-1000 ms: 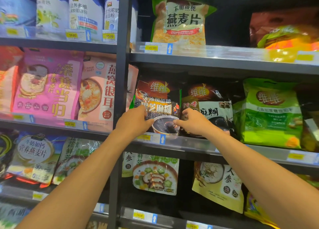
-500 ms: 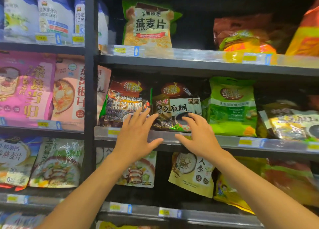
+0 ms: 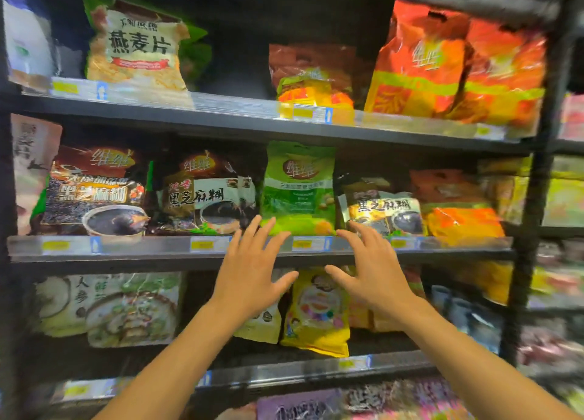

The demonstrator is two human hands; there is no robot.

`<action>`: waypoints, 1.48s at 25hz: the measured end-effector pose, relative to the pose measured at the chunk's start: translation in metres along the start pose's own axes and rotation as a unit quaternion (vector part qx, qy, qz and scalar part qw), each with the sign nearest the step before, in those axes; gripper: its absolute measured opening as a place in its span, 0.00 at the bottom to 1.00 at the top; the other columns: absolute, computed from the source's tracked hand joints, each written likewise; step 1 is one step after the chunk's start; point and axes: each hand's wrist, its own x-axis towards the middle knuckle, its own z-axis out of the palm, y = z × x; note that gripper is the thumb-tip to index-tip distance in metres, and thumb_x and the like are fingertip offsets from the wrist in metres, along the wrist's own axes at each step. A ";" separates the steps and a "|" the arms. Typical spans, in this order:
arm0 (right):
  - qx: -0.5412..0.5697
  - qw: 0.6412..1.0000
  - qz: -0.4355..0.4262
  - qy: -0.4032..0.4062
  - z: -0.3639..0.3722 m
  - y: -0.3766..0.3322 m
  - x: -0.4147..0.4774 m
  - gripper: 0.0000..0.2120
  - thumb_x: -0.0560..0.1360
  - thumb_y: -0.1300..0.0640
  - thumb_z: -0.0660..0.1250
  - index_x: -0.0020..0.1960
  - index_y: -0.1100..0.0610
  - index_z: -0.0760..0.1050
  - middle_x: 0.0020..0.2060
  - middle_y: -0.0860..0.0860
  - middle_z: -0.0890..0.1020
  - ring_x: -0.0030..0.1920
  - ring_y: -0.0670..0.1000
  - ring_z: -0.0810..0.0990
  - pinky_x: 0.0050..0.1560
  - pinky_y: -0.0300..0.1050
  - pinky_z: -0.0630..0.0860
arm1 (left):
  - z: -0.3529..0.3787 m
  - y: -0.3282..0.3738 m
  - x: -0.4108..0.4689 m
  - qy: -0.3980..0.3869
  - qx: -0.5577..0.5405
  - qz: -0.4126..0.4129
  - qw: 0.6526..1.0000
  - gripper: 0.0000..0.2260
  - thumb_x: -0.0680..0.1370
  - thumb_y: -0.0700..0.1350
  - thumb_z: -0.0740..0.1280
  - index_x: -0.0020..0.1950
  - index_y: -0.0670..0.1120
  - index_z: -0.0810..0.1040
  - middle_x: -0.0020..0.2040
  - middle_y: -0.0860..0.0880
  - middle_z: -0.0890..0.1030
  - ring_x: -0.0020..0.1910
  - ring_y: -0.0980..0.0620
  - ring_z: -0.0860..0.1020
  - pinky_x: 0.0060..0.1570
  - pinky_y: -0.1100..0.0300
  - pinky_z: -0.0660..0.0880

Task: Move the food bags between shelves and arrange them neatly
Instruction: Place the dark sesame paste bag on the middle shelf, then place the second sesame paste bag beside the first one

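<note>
A green food bag [image 3: 300,185] stands upright on the middle shelf [image 3: 151,245]. My left hand [image 3: 252,271] and my right hand [image 3: 369,268] hover just below and in front of it, fingers spread, holding nothing. Two dark sesame-paste bags, one [image 3: 94,192] and the other [image 3: 205,195], stand to the left of the green bag. A third dark bag [image 3: 382,211] leans to its right. An oat-flake bag [image 3: 139,46] stands on the upper shelf.
Orange bags [image 3: 455,62] fill the upper shelf's right side, and orange-yellow bags [image 3: 458,211] the middle shelf's right end. A yellow bag [image 3: 316,312] and soup-mix bags [image 3: 126,309] hang below. A black upright post [image 3: 537,179] bounds the shelves at right.
Both hands let go of the leftmost dark bag, opened and shifted right past the second dark bag to the green bag. The view has swung right.
</note>
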 end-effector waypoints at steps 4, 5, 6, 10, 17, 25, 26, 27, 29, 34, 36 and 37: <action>-0.007 1.000 0.027 0.013 -0.025 0.062 -0.026 0.36 0.74 0.32 0.67 0.77 0.48 0.68 0.78 0.50 0.67 0.79 0.54 0.64 0.76 0.58 0.64 | 0.014 0.063 0.019 0.000 -0.056 0.005 0.998 0.35 0.78 0.69 0.61 0.82 0.56 0.61 0.85 0.49 0.56 0.85 0.45 0.49 0.82 0.40 0.53; -0.010 0.999 0.035 0.014 -0.030 0.075 -0.030 0.37 0.74 0.32 0.68 0.78 0.47 0.67 0.78 0.50 0.67 0.79 0.54 0.64 0.76 0.58 0.64 | 0.017 0.076 0.026 0.005 -0.066 0.007 0.998 0.35 0.78 0.68 0.63 0.82 0.56 0.61 0.85 0.48 0.57 0.85 0.45 0.50 0.81 0.40 0.55; -0.011 0.999 0.043 0.015 -0.034 0.086 -0.032 0.38 0.74 0.32 0.68 0.78 0.48 0.66 0.78 0.50 0.67 0.79 0.53 0.63 0.76 0.58 0.64 | 0.019 0.086 0.033 0.007 -0.077 0.006 0.997 0.35 0.78 0.68 0.64 0.82 0.56 0.61 0.85 0.48 0.57 0.85 0.45 0.50 0.81 0.39 0.56; 0.017 0.996 0.082 0.028 -0.043 0.129 -0.027 0.40 0.74 0.34 0.69 0.80 0.50 0.63 0.78 0.49 0.68 0.78 0.52 0.65 0.76 0.59 0.67 | 0.028 0.117 0.069 0.001 -0.113 -0.011 0.994 0.36 0.79 0.67 0.64 0.83 0.54 0.59 0.85 0.50 0.56 0.85 0.47 0.50 0.82 0.43 0.55; 0.056 0.990 0.126 0.028 -0.029 0.185 0.009 0.38 0.75 0.36 0.70 0.79 0.50 0.63 0.74 0.48 0.72 0.73 0.54 0.71 0.70 0.56 0.71 | 0.062 0.138 0.163 -0.063 -0.181 -0.109 0.975 0.46 0.77 0.67 0.68 0.84 0.44 0.53 0.82 0.44 0.63 0.80 0.40 0.63 0.73 0.43 0.68; 0.149 0.961 0.232 -0.029 0.008 0.242 0.081 0.48 0.75 0.31 0.69 0.83 0.54 0.54 0.79 0.52 0.70 0.75 0.59 0.72 0.71 0.62 0.73 | 0.115 0.138 0.246 -0.227 -0.293 -0.203 0.906 0.24 0.77 0.62 0.72 0.52 0.40 0.76 0.44 0.43 0.79 0.38 0.48 0.78 0.32 0.57 0.68; 0.143 0.957 0.250 -0.045 0.014 0.246 0.088 0.45 0.76 0.31 0.66 0.82 0.55 0.55 0.78 0.53 0.71 0.74 0.59 0.73 0.71 0.62 0.72 | 0.118 0.136 0.250 -0.236 -0.305 -0.211 0.898 0.24 0.76 0.62 0.73 0.52 0.41 0.76 0.46 0.43 0.79 0.41 0.47 0.80 0.31 0.58 0.68; 0.119 0.956 0.262 -0.060 0.019 0.249 0.094 0.41 0.78 0.31 0.64 0.80 0.54 0.60 0.75 0.53 0.75 0.71 0.60 0.76 0.70 0.61 0.73 | 0.121 0.134 0.253 -0.241 -0.316 -0.217 0.892 0.30 0.74 0.63 0.74 0.59 0.39 0.75 0.52 0.42 0.79 0.49 0.44 0.82 0.33 0.57 0.70; 0.070 0.957 0.270 -0.075 0.027 0.255 0.103 0.31 0.79 0.31 0.60 0.72 0.52 0.70 0.65 0.52 0.81 0.63 0.58 0.80 0.66 0.59 0.75 | 0.126 0.132 0.255 -0.240 -0.329 -0.227 0.884 0.45 0.72 0.64 0.76 0.75 0.34 0.63 0.66 0.40 0.77 0.62 0.41 0.79 0.45 0.55 0.75; 0.133 0.952 0.272 -0.036 0.037 0.264 0.119 0.22 0.79 0.35 0.64 0.63 0.50 0.72 0.56 0.49 0.82 0.56 0.56 0.82 0.60 0.60 0.78 | 0.128 0.132 0.261 -0.200 -0.384 -0.228 0.872 0.47 0.72 0.62 0.78 0.76 0.36 0.58 0.63 0.43 0.75 0.56 0.44 0.77 0.58 0.44 0.81; 0.177 0.948 0.266 0.002 0.032 0.264 0.126 0.22 0.79 0.38 0.65 0.65 0.51 0.74 0.56 0.48 0.83 0.56 0.55 0.81 0.58 0.57 0.78 | 0.117 0.135 0.263 -0.181 -0.401 -0.229 0.869 0.42 0.74 0.62 0.76 0.74 0.38 0.62 0.54 0.48 0.75 0.47 0.51 0.77 0.48 0.49 0.83; 0.198 0.944 0.262 0.019 0.028 0.263 0.129 0.21 0.79 0.38 0.65 0.65 0.52 0.75 0.54 0.48 0.83 0.55 0.54 0.82 0.54 0.53 0.78 | 0.111 0.136 0.264 -0.176 -0.414 -0.234 0.862 0.40 0.74 0.62 0.75 0.73 0.38 0.63 0.53 0.48 0.75 0.45 0.53 0.75 0.44 0.52 0.82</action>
